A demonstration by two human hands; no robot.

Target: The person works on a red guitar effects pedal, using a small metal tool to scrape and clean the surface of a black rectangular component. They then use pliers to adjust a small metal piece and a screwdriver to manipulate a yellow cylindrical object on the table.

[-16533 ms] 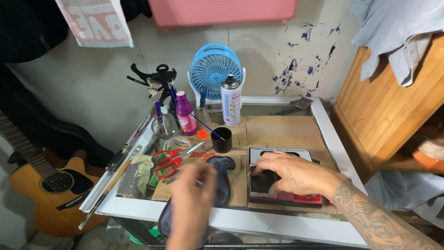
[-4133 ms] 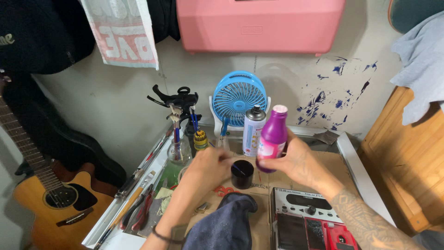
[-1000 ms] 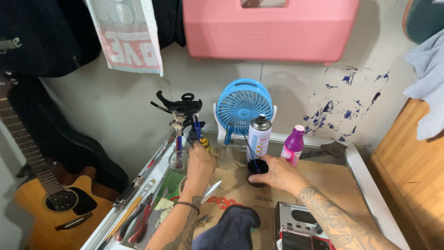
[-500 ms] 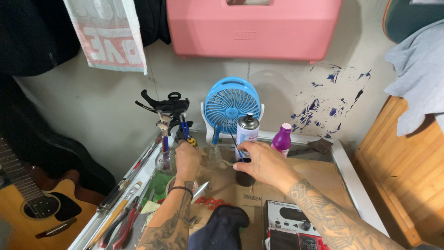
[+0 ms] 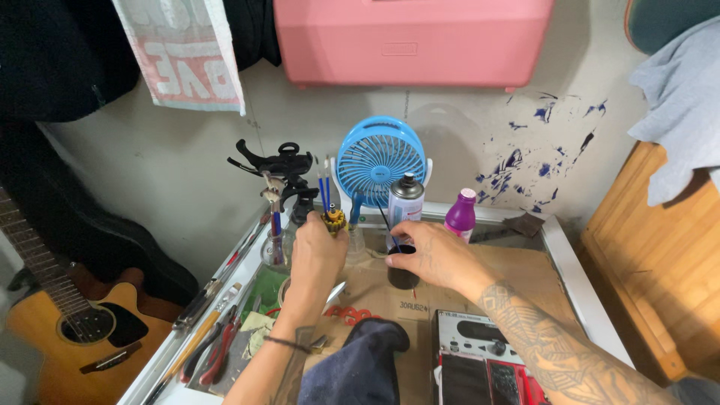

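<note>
My left hand (image 5: 315, 259) is raised at the back left of the table, fingers closed around a small yellow and black tool (image 5: 333, 219) near a glass jar of brushes (image 5: 276, 247). My right hand (image 5: 431, 255) grips the rim of a small black cup (image 5: 402, 271) that stands on the brown table top, with a thin stick (image 5: 384, 219) poking out of it. A spray can (image 5: 406, 204) and a purple bottle (image 5: 460, 215) stand just behind the cup, in front of a blue fan (image 5: 379, 161).
A dark blue cloth (image 5: 352, 367) and a red and black device (image 5: 487, 364) lie near me. Red scissors (image 5: 349, 311), pliers (image 5: 217, 349) and other tools sit at the left. A guitar (image 5: 75, 322) leans left; a wooden panel (image 5: 660, 255) stands right; a pink case (image 5: 412, 41) hangs above.
The purple bottle, held by my right hand earlier, now stands at the back by the spray can. My right hand holds the black cup; my left hand lifted to the yellow tool.
</note>
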